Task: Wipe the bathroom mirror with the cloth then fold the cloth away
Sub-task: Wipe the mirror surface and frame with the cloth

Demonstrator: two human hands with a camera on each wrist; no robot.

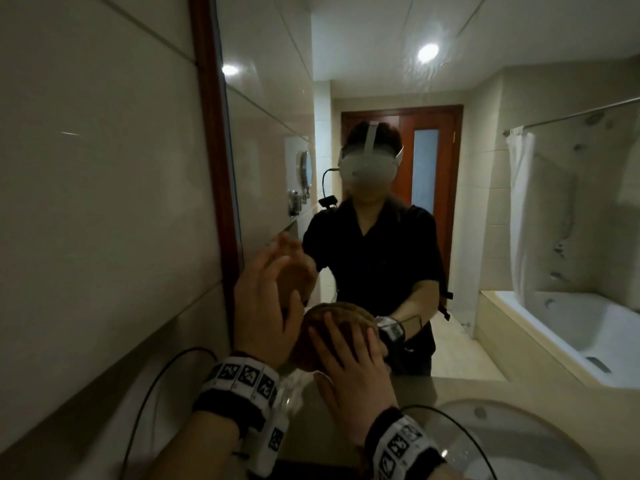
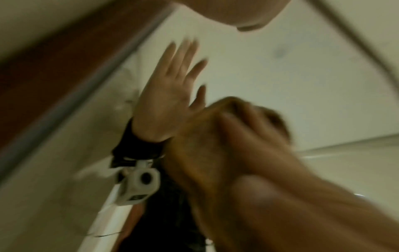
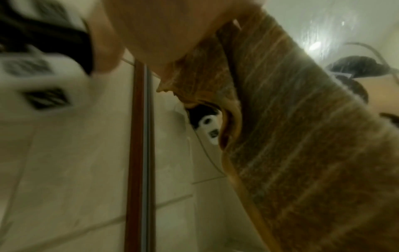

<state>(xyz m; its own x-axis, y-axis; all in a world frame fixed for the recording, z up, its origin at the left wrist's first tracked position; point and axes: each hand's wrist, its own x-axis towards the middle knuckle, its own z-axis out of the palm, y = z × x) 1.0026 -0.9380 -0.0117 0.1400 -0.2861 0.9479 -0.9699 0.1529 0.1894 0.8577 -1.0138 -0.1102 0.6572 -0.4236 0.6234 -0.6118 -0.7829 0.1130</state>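
The brown ribbed cloth [image 1: 308, 351] is bunched against the lower left of the bathroom mirror [image 1: 450, 98], close to its wooden frame [image 1: 214, 133]. My right hand [image 1: 349, 358] lies flat over the cloth, fingers spread and pressing it on the glass. My left hand [image 1: 266, 299] is raised just left of it, fingers straight and apart, holding nothing, close to the glass. In the right wrist view the cloth [image 3: 291, 136] fills the right side below my palm. The blurred left wrist view shows the cloth [image 2: 194, 145] under the right hand's fingers [image 2: 248, 127].
A tiled wall [image 1: 104, 168] runs along the left up to the mirror frame. A glass basin [image 1: 519, 445] sits on the counter [image 1: 346, 427] at the lower right. Cables trail from both wrists. The mirror reflects a bathtub [image 1: 571, 323], a shower curtain and a door.
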